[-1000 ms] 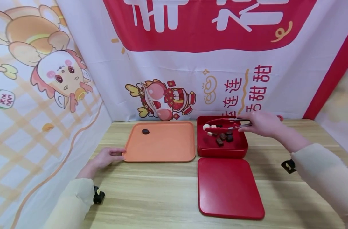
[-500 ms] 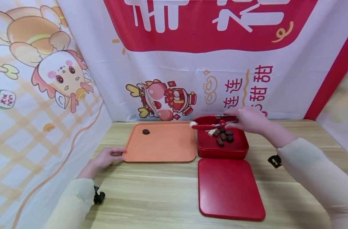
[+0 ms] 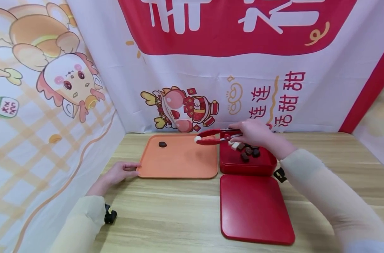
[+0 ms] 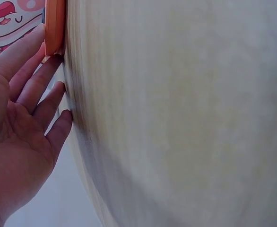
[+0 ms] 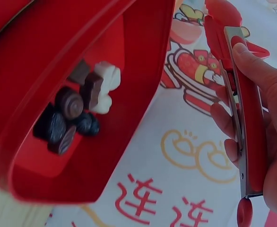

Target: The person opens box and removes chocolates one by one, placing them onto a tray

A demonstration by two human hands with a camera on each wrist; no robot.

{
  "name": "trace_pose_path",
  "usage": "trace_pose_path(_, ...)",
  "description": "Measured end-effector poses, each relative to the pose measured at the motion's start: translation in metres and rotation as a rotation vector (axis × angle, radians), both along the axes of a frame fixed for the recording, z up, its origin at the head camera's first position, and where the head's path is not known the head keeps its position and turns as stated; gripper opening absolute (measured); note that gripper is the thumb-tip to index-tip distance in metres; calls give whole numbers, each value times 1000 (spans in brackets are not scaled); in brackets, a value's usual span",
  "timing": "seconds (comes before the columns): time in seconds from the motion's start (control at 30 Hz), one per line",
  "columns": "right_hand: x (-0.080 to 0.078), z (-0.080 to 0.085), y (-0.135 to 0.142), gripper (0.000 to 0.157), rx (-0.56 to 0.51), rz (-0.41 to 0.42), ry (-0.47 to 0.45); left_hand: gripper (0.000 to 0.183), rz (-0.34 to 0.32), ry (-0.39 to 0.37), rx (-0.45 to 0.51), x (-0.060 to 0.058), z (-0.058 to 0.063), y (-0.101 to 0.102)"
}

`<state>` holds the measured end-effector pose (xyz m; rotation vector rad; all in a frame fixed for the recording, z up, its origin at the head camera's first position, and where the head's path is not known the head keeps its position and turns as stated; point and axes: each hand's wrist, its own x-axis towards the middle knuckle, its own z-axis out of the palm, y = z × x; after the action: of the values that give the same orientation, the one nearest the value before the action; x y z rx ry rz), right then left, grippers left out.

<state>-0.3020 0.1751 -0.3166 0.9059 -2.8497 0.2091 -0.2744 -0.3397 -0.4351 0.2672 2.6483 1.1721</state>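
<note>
Cartoon-print cloth hangs behind a wood-grain table. Orange tray as landmark: dark chocolate toward its far left, red box of sweets just right of it. Left hand is loosely open, fingertips at its left edge; right hand is wrapped round red tongs, a white piece at their tips, above its far right part. I'd squeeze lightly and evenly, then lower before letting go, or it'll roll.
</note>
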Motion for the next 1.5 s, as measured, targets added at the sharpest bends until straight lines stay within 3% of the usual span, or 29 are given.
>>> trace_pose_path(0.47,-26,-11,-55,55,46,14,-43,46,12,1,16,0,-1,1)
trace_pose_path(0.77,-42,-17,-82,58,65,-39,-85,47,26,-11,6,0,0,2)
trace_pose_path(1.1,-58,-29,-97,56,45,-119,-124,46,36,-24,2,1,2,1)
trace_pose_path(1.5,-60,-42,-108,53,66,-124,-173,46,40,-29,-14,1,3,3)
